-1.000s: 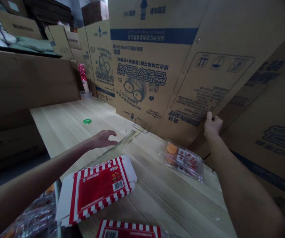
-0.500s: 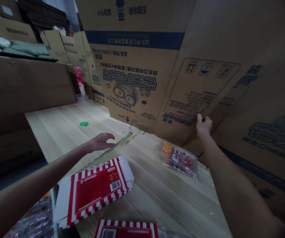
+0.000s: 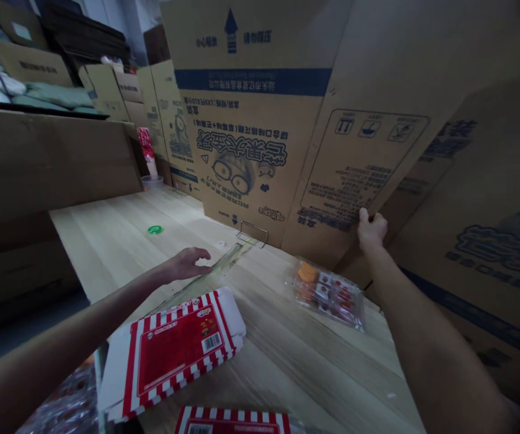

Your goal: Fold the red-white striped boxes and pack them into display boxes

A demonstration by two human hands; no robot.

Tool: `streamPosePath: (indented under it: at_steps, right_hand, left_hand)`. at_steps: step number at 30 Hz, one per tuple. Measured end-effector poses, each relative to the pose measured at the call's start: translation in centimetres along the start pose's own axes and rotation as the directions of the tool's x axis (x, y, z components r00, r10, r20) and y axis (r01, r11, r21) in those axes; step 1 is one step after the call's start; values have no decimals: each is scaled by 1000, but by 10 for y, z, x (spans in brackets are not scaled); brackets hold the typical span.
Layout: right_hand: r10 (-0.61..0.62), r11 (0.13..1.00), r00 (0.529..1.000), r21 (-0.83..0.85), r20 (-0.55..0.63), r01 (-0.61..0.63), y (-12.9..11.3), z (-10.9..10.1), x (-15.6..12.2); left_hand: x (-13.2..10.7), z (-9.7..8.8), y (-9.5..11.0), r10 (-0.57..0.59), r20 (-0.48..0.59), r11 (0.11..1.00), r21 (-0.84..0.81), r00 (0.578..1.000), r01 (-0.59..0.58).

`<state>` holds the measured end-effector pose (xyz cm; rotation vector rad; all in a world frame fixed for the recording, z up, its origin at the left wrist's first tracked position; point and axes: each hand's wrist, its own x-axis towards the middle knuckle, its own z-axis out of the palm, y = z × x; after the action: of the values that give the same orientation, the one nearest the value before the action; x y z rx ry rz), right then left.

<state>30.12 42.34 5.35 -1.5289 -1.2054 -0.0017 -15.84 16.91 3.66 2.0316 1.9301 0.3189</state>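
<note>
My right hand (image 3: 372,230) is closed on the edge of a large printed cardboard carton (image 3: 377,157), which stands upright at the back of the table. Over the wooden tabletop my left hand (image 3: 190,263) hovers with fingers apart and nothing in them. Just below that hand lies a red-and-white striped box (image 3: 178,346) with a barcode and an open end flap. A clear packet (image 3: 327,292) of orange and red pieces rests between my hands, close to the carton's foot. Part of a second striped box (image 3: 235,419) shows at the bottom edge.
A bent wire holder (image 3: 253,232) stands against the carton. Beyond my left hand lies a green disc (image 3: 155,229). A plastic cup (image 3: 152,181) is at the far left, by a big cardboard box (image 3: 52,160). Several clear packets (image 3: 67,401) sit below the table's left edge.
The view has shifted slightly, so the carton and table items appear a little lower. Both hands keep nearly the same pose, the right still on the carton's edge.
</note>
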Motion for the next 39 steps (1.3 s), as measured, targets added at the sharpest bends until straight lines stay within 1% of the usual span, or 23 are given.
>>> streamPosePath:
  at_steps: [4,6,8,12,15,17,19,22,24,25,26,28,30,31,32,34,36,37,39]
  right_hand:
    - [21,1000,1000,20,4,-21,-1,-3,-3]
    - [32,997,999,66,16,-33,-3,-6,-5]
    - [44,990,999,134,3,-44,-6,-9,-5]
    - [74,969,996,241,-47,-61,-15,-15,-5]
    - [70,960,997,275,-29,-59,-19,-18,-4]
    - [52,959,999,279,2,-51,-20,-20,-4]
    - [37,957,999,286,28,-43,-18,-21,-5]
    - [31,946,998,322,50,-46,-15,-23,-7]
    - [35,932,998,358,56,-53,-15,-23,-10]
    - [35,925,998,377,56,-54,-15,-24,-11]
    - [33,917,998,396,54,-52,-15,-24,-13]
    - [29,907,998,418,62,-52,-17,-26,-18]
    - [39,906,997,419,69,-64,-19,-29,-26]
    - [44,907,997,416,68,-68,-19,-31,-30]
    - [45,909,997,412,60,-66,-20,-33,-35]
    - [34,908,999,415,37,-47,-20,-39,-45]
    - [18,910,999,414,36,-31,-19,-45,-54]
    - [15,911,999,411,38,-30,-18,-48,-58]
    - [19,917,999,398,45,-35,-16,-54,-65]
  left_hand:
    - [0,2,-4,1,-27,1000,-24,1000,-2]
    - [1,1,-5,9,-42,1000,-28,999,-10]
    - [2,0,-4,18,-61,1000,-18,998,-19]
    - [2,-4,3,30,-101,999,-14,994,-32]
    - [0,-10,13,31,-125,999,-23,992,-34]
    - [1,-17,19,31,-150,999,-31,988,-36]
    - [6,-29,24,28,-192,999,-39,981,-36]
    - [19,-58,34,22,-293,998,-51,956,-39]
    - [29,-84,44,20,-405,997,-58,914,-48]
    - [33,-98,51,22,-469,997,-53,883,-53]
    - [36,-113,60,31,-539,998,-36,842,-60]
    - [38,-142,81,84,-672,996,38,736,-79]
    - [37,-170,105,159,-772,987,135,616,-85]
    - [37,-183,118,193,-802,980,182,565,-75]
    - [37,-195,130,221,-817,972,226,532,-57]
    - [37,-217,151,268,-822,953,302,503,-16]
    - [38,-235,168,320,-815,933,361,482,-10]
    - [38,-243,175,342,-818,927,375,462,-21]
    - [31,-258,185,359,-841,928,368,405,-58]
